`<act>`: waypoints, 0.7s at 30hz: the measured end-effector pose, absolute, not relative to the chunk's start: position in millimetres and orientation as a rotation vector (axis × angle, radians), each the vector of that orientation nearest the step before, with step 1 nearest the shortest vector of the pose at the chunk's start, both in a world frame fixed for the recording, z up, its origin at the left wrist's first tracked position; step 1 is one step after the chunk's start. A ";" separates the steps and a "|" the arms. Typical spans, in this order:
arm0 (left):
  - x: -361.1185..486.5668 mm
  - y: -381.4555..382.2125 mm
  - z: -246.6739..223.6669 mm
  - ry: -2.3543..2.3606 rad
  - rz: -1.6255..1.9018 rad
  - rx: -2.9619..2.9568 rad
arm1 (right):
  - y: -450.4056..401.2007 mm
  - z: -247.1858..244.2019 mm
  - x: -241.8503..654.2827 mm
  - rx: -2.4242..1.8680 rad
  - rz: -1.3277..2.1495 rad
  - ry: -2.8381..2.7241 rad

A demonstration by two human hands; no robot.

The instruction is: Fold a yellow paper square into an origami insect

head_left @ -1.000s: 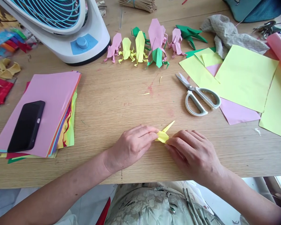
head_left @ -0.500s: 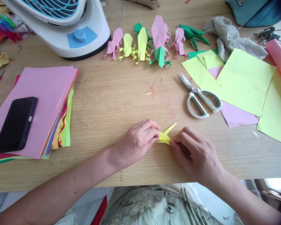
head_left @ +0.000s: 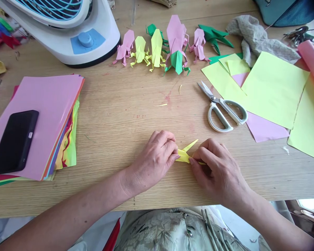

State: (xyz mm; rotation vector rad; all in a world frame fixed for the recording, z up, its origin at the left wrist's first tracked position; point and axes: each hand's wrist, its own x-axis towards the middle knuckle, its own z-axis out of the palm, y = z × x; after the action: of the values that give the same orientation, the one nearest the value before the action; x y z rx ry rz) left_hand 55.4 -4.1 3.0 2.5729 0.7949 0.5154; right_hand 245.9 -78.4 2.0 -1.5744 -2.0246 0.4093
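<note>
Near the table's front edge, a small folded yellow paper piece (head_left: 183, 156) is held between both hands, with one thin point sticking up to the right. My left hand (head_left: 161, 153) pinches its left end, fingers closed. My right hand (head_left: 216, 167) pinches the right side between thumb and forefinger, and a thin yellow strip shows beneath those fingers. The ends under the fingers are hidden. Beyond my right hand lie scissors (head_left: 226, 112) with grey and white handles, blades slightly apart and pointing up-left.
Folded paper figures (head_left: 156, 48) in pink, yellow and green stand at the back beside a white fan (head_left: 94, 38). A black phone (head_left: 15, 141) lies on a coloured paper stack (head_left: 52, 104) at left. Yellow sheets (head_left: 274, 90) and a grey cloth (head_left: 256, 38) are at right.
The view has shifted slightly. Both hands still pinch the yellow piece; a thin yellow strip now shows under my right fingers, and my left thumb tip is more visible.
</note>
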 end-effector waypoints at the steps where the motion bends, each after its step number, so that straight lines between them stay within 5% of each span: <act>1: 55.5 -4.0 2.9 0.793 0.507 2.570 | -78.6 2.4 246.5 -1.566 0.425 -2.018; 21: 56.2 -1.7 5.3 0.809 0.485 2.454 | -80.5 3.8 249.0 -1.489 0.532 -1.961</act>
State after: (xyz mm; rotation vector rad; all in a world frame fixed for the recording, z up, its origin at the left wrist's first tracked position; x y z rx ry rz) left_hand 56.2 -1.7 5.3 2.4543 0.8091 0.4849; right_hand 249.0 -80.5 3.8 -1.4889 -1.9612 0.5320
